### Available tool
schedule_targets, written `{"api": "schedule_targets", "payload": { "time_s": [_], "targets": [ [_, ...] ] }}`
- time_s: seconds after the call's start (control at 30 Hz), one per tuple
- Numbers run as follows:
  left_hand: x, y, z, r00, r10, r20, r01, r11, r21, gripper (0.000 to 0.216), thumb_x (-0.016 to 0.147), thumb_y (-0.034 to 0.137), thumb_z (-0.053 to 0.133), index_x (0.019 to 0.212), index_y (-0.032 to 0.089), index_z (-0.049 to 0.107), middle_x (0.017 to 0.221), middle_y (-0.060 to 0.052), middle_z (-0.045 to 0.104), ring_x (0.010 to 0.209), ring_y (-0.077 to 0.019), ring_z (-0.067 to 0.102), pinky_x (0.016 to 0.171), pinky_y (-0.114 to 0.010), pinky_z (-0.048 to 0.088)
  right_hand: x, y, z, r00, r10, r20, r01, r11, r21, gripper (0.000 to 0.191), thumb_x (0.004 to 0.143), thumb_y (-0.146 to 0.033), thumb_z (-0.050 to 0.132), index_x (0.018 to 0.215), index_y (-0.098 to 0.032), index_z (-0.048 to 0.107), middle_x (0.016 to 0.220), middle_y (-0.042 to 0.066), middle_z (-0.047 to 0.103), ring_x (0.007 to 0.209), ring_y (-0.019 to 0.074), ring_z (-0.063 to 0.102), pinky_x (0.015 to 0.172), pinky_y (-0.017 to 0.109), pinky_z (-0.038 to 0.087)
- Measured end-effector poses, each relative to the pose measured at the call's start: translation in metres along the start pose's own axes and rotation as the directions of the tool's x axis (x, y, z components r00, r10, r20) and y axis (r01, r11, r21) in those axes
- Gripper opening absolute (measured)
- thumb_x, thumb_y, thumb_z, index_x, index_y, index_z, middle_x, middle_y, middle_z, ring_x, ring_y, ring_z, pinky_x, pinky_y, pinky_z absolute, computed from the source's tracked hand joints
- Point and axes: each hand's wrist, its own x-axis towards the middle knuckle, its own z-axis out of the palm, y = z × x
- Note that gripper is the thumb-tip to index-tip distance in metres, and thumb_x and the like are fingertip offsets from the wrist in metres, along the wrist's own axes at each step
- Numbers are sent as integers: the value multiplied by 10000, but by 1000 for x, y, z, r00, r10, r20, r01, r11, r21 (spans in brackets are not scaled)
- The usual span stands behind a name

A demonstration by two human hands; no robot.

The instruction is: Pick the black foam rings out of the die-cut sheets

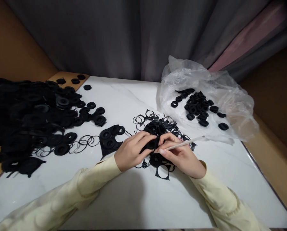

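My left hand pinches a black rubber ring between thumb and fingers, partly hidden behind them. Closed round a thin pale stick, my right hand brings the stick's near end up against the ring. The far end points up to the right. Under and behind both hands lies a heap of thin black rubber offcuts, many of them ring-shaped. Just left of my left hand is a black rubber sheet with thick rings still in it.
A large pile of black rubber pieces covers the left side of the white table. At the back right, a clear plastic bag lies spread with several black rings on it. Grey curtains hang behind.
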Motion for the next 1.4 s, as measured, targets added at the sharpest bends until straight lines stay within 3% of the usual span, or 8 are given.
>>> {"api": "schedule_targets", "payload": {
  "time_s": [0.1,0.27,0.47,0.7,0.9,1.17,1.3,1.4],
  "targets": [
    [0,0,0,1000,23,-2,-23,1000,2,289,863,157,475,1151,157,498,1006,-101,579,903,-193,594,779,-328,531,0,2,-1,989,-106,105,106,994,8,133,875,-240,556,850,-170,667,979,76,613,915,165,603,819,323,510],
    [0,-1,-1,998,62,0,-62,998,23,289,875,150,440,1151,163,524,991,-96,578,899,-187,599,785,-328,537,-1,3,-4,969,-126,215,119,992,43,153,914,-230,487,899,-168,627,923,76,671,851,152,629,763,309,540],
    [-1,-1,0,997,74,-5,-73,997,38,264,888,200,492,1145,162,539,971,-95,578,870,-181,600,752,-322,544,-2,3,-10,986,-40,165,22,994,111,186,915,-288,484,880,-173,624,921,71,655,610,101,587,555,259,543],
    [0,-2,0,990,143,-16,-141,987,77,246,882,186,502,1113,131,567,942,-105,592,834,-183,601,720,-317,546,-1,4,-14,990,116,81,-133,955,266,190,883,-311,542,866,-159,655,816,60,685,706,151,675,660,304,585],
    [1,-2,-1,982,188,12,-188,977,99,239,883,196,499,1097,138,587,924,-101,611,823,-185,604,719,-321,544,-1,1,-16,989,123,83,-141,952,273,186,866,-315,561,844,-161,662,838,68,688,692,156,668,527,268,572],
    [-1,-5,-1,966,257,22,-258,961,101,245,870,164,505,1094,139,601,921,-107,621,819,-189,598,716,-331,542,-2,-2,-23,988,156,-19,-137,915,378,208,876,-330,550,798,-150,619,769,66,706,627,177,685,569,319,600],
    [0,-9,-2,987,163,3,-163,985,-64,283,859,208,549,1135,151,580,957,-109,622,853,-183,599,743,-325,536,0,-7,-36,970,199,-139,-159,955,252,231,852,-352,584,746,-155,641,755,71,704,579,170,674,524,282,581],
    [3,-15,-5,995,-99,5,97,956,-277,305,822,287,611,1101,166,589,970,-92,640,856,-177,611,773,-322,527,3,-1,-43,936,273,-222,-251,960,121,276,812,-420,615,734,-159,660,787,78,705,586,173,672,531,276,579]
  ]
}}
